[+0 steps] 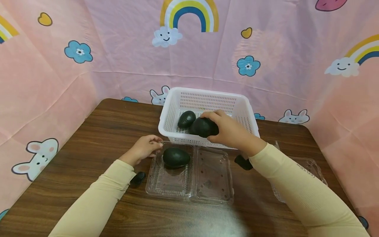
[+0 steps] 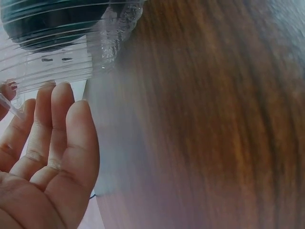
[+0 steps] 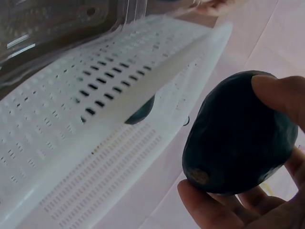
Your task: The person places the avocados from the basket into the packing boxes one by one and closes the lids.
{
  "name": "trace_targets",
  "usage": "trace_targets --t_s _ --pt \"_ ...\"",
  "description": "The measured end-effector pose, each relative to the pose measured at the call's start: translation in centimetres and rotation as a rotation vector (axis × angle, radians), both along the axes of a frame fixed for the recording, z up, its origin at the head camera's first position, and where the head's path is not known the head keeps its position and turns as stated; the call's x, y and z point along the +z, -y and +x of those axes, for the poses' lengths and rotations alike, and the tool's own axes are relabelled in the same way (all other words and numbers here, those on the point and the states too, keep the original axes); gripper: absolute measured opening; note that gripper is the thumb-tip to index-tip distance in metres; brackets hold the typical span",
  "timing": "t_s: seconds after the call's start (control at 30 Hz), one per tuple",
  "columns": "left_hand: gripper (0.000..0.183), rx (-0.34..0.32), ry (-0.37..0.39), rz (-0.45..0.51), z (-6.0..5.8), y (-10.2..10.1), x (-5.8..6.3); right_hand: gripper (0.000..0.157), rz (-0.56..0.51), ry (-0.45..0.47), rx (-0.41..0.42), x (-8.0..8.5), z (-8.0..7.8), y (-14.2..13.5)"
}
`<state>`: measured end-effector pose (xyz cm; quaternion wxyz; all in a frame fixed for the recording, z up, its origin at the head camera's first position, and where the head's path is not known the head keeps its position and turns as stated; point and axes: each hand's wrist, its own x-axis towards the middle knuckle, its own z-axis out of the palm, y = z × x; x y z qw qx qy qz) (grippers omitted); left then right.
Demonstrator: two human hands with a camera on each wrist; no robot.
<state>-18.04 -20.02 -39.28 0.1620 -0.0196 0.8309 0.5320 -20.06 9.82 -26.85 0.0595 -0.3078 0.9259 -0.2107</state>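
Observation:
My right hand (image 1: 229, 131) grips a dark green avocado (image 1: 205, 127) over the front of a white basket (image 1: 208, 141). In the right wrist view, the thumb and fingers curl round this avocado (image 3: 236, 136), above the basket's rim. Another avocado (image 1: 186, 119) lies inside the basket. A third avocado (image 1: 176, 157) sits in the left half of an opened clear plastic clamshell container (image 1: 170, 188). At that container's back left corner, my left hand (image 1: 145, 148) pinches the rim between thumb and index finger. The other fingers (image 2: 78, 129) extend beside the ribbed wall in the left wrist view.
The clamshell's lid half (image 1: 214, 177) lies flat to the right on the brown wooden table (image 1: 118, 128). More clear plastic packaging (image 1: 308, 166) lies at the right, partly behind my right forearm. A patterned cloth (image 1: 124, 36) hangs behind the basket and along both sides.

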Motion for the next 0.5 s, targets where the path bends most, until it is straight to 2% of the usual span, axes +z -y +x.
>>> trace_targets --t_s 0.2,0.5 --pt "0.037 -0.002 -0.002 -0.004 0.0 0.0 0.2 0.065 -0.036 -0.017 0.044 -0.4 1.2 0.3" --pt "0.037 -0.003 0.004 0.01 -0.1 -0.1 0.2 0.065 -0.055 -0.027 0.056 -1.0 2.7 0.7"
